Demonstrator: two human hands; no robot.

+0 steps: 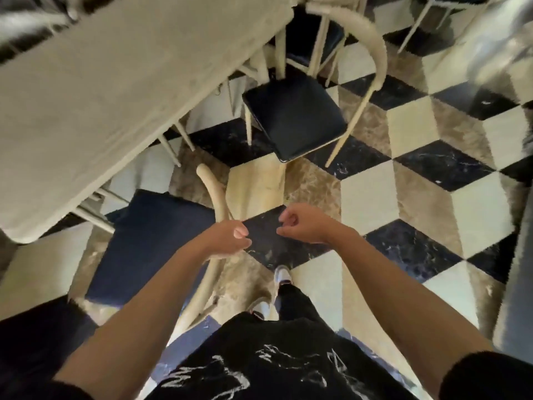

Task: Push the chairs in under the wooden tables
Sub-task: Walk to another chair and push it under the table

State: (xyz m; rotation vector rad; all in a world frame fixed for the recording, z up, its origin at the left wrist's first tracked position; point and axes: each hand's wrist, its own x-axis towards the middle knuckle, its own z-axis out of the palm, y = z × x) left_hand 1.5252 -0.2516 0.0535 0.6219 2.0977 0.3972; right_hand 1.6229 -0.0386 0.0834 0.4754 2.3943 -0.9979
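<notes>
Your left hand clamps fingers round back rail of near chair: top grip gives push leverage. Seat lies beside wooden table edge, judged not yet tucked. Your right hand free, fingers loosely curled, holding nothing. Far chair stands out from table.

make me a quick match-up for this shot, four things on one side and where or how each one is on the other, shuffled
1 left hand
2 right hand
3 far chair
4 table

a holds nothing
b pale top, upper left
c grips near chair's backrest
d dark seat out from under the table

Pairs: 1-c, 2-a, 3-d, 4-b
</notes>
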